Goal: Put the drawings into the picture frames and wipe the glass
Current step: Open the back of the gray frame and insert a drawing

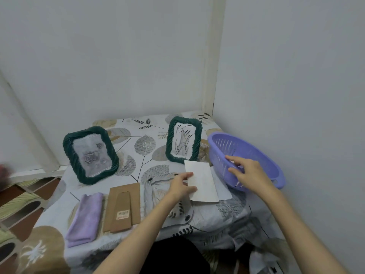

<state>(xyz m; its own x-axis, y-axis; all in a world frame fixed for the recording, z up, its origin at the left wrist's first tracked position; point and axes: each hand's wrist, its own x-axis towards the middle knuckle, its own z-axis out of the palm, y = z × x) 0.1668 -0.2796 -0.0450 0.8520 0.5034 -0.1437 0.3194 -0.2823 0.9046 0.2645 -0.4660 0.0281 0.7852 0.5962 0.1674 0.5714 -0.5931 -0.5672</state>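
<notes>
My left hand [180, 186] pinches the near left edge of a white sheet of paper [202, 182], thumb on top and fingers beneath, so that grip is closed on the sheet. The sheet lies nearly flat over the leaf-patterned bedspread [146, 155], its long axis running away from me toward the right-hand green frame [183, 139], its far edge just short of that frame's foot; a second pale sheet [223, 188] shows from under its right side. My right hand [246, 171] grips the near rim of the purple plastic colander basket [245, 161], fingers curled over the edge into it; the basket is tilted, its mouth turned toward me and to the left, and I cannot see anything inside it. The right-hand frame stands upright with a black line drawing in it. The left green frame [90, 155] stands leaning back, well apart, holding a picture of a rose. In front of it lie a brown cardboard frame backing [123, 206] with its stand flap and barcode label, and beside that, on the left, a folded lilac cloth [86, 218], both pointing lengthwise away from me.
</notes>
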